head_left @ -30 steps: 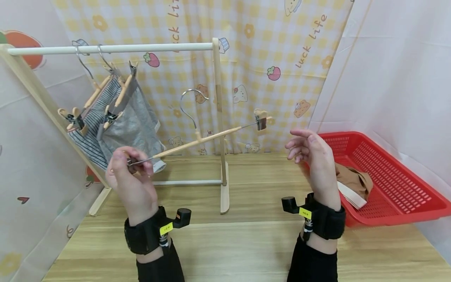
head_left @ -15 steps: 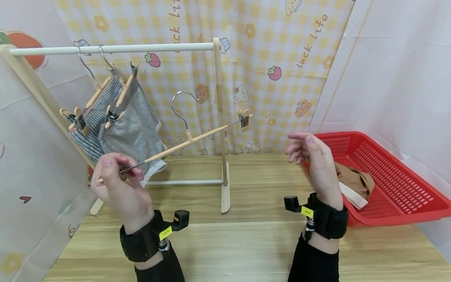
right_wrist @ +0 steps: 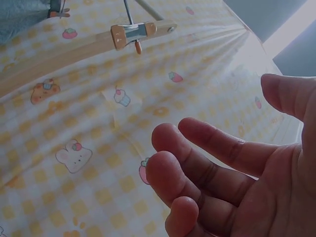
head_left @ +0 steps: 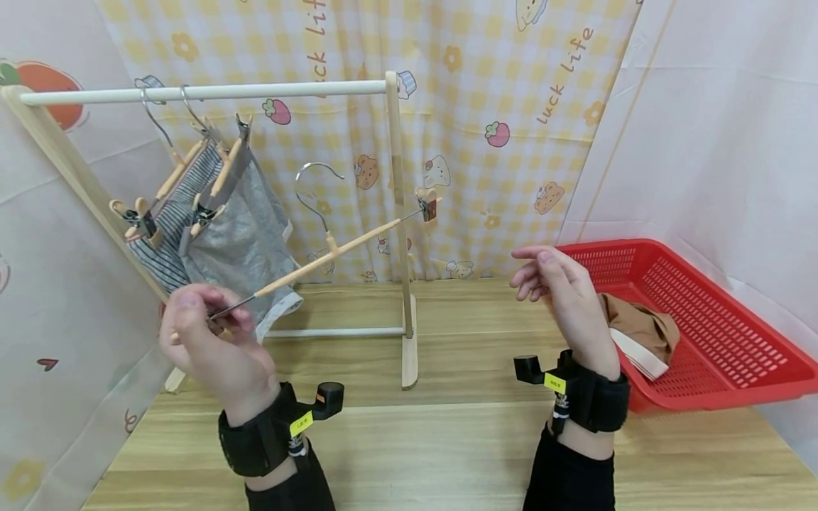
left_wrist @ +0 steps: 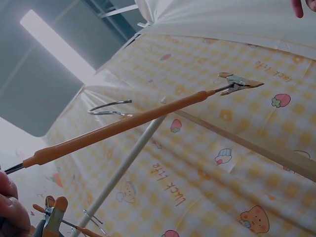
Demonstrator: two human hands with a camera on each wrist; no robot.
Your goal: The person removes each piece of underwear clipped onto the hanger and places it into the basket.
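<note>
2 hands work above the bench (head_left: 447,440). The left hand (head_left: 204,341) pinches one clip end of the wooden hanger (head_left: 332,248), which slants up in the air beside the rack (head_left: 396,213); the right hand (head_left: 562,291) hovers with its grip spread, holding nothing.

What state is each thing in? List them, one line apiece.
left hand: pinching one end of the wooden clip hanger
wooden clip hanger: held tilted, empty
right hand: open, holding nothing
grey shorts: clipped, hanging on the rail
striped shorts: clipped, hanging
red basket: holds brown garment
</note>
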